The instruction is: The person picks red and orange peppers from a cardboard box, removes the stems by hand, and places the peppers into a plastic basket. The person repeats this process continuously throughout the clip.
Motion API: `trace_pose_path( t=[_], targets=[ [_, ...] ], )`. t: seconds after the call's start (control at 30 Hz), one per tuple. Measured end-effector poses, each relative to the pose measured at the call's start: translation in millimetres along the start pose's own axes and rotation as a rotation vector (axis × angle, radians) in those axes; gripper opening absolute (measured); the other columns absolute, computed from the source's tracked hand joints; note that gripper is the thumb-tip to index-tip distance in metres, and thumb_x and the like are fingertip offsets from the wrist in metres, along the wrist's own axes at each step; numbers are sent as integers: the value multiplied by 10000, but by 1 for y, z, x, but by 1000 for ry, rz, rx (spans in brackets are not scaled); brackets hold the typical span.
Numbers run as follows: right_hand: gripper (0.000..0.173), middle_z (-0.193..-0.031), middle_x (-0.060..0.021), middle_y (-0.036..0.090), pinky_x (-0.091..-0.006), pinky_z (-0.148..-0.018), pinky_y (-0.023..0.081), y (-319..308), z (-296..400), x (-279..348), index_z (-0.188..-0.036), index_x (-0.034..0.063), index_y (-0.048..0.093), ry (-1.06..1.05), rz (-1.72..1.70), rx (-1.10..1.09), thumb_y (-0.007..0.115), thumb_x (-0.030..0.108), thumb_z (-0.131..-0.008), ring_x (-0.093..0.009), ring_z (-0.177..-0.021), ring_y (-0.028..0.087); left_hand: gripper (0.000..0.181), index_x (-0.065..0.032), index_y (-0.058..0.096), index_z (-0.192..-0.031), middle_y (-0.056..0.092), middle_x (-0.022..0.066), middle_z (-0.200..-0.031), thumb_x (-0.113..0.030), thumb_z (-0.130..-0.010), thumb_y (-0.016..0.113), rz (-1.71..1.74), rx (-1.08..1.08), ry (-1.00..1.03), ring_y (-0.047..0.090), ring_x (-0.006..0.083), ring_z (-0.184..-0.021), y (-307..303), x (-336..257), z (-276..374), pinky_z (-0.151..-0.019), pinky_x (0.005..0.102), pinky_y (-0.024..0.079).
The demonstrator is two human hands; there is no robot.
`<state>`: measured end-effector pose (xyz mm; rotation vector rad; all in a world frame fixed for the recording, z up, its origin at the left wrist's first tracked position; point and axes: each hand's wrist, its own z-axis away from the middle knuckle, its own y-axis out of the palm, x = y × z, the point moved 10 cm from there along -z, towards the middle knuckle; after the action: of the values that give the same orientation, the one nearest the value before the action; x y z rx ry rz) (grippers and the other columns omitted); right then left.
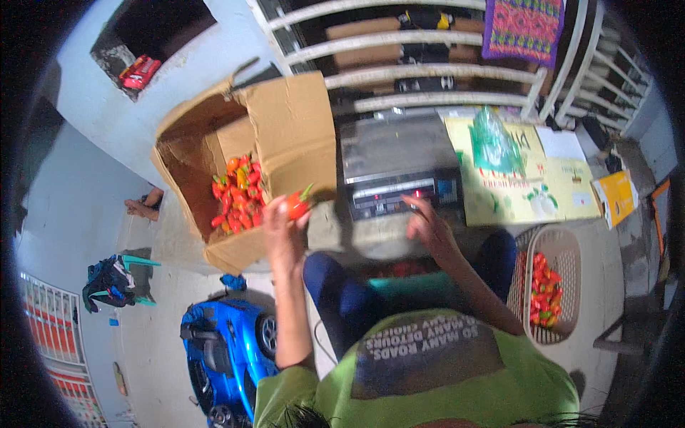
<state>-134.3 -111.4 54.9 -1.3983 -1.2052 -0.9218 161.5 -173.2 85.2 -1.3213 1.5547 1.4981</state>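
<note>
Between the fingers of my left hand [281, 235] is a red pepper [297, 206] with a green stem. That hand is in front of an open cardboard box [297, 123], where several red, orange and yellow peppers [238, 198] lie heaped. My right hand [431, 227] is at the front panel of a dark electronic device [396, 150], which looks like a digital scale with red-lit digits. Its fingers are apart and I see nothing held in them. Blur hides whether a fingertip touches the panel.
Right of the device, a green plastic bag [495, 142] lies on a printed fruit carton [535, 198]. A plastic basket [570, 267] with peppers stands at my right. White railings [385, 40] run along the far side. A blue toy car [230, 348] sits on the floor at left.
</note>
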Motion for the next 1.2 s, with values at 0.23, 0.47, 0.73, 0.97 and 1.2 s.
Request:
trace_pose_path(
  t=[0.23, 0.47, 0.73, 0.97, 1.2],
  targets=[
    [444, -938, -168, 633, -397, -704, 488, 14, 9, 72, -1328, 163, 367, -124, 159, 86, 439, 274, -904, -335, -827, 630, 300, -31, 521, -1107, 564, 70, -1053, -272, -932, 488, 161, 245, -211, 560, 151, -968, 121, 24, 71, -801, 280, 502],
    [429, -1040, -191, 601, -414, -723, 483, 7, 17, 77, -1285, 115, 418, -171, 131, 80, 469, 285, -895, -368, -887, 602, 274, -23, 536, -1023, 582, 50, -835, -268, -959, 432, -15, 251, -61, 525, 94, -639, 139, 10, 85, -528, 211, 388],
    [341, -839, -124, 587, -329, -631, 451, 19, 19, 66, -1197, 51, 453, -181, -51, 80, 466, 236, -911, -245, -709, 594, 348, -31, 491, -732, 418, -14, -633, -277, -963, 407, -501, 32, 323, 354, 65, -557, 126, -19, 95, -479, 246, 291],
    [296, -618, 7, 417, -222, -527, 346, 41, 24, 51, -1181, 40, 419, -5, -433, 154, 436, 210, -940, -67, -559, 402, 341, 20, 454, -687, 410, 76, -596, -210, -938, 435, -683, 27, 504, 383, 156, -540, 126, -37, 105, -496, 317, 329],
    [259, -851, -76, 499, -219, -588, 419, 34, 20, 54, -1100, 10, 483, -284, -277, -6, 429, 210, -944, -114, -654, 489, 294, 17, 513, -700, 455, 128, -601, -173, -914, 448, -790, 209, 673, 477, 249, -537, 137, -26, 127, -506, 340, 374]
  ],
)
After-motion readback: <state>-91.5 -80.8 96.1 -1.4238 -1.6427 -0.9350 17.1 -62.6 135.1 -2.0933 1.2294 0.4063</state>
